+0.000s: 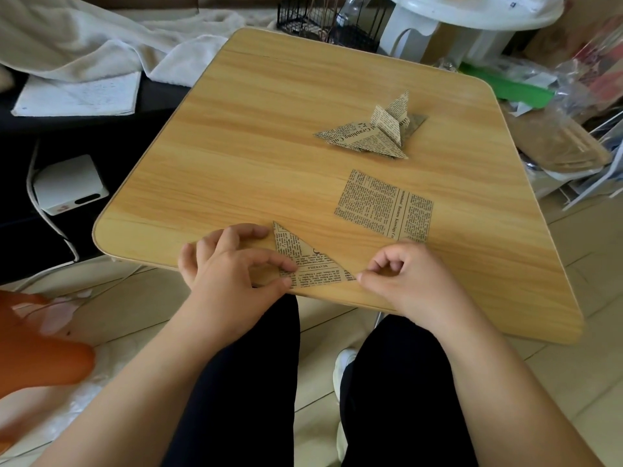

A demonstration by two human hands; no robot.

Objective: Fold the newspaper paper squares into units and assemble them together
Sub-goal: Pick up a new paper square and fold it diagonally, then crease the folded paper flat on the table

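A newspaper-print paper folded into a triangle (pixel 310 261) lies at the near edge of the wooden table (pixel 269 136). My left hand (pixel 232 264) pinches the triangle's left corner between thumb and forefinger. My right hand (pixel 404 274) has curled fingers, and its fingertip presses the triangle's right corner. A flat newspaper square (pixel 384 205) lies just beyond my right hand. Farther back sit folded newspaper units (pixel 374 133), stacked or joined, with one flap sticking up.
A black wire basket (pixel 330 18) and a white plastic stool (pixel 472 21) stand beyond the far edge. Plastic bags and clutter (pixel 566 106) crowd the right side. A white box with a cable (pixel 67 183) sits left on dark fabric. My dark-trousered legs are under the near edge.
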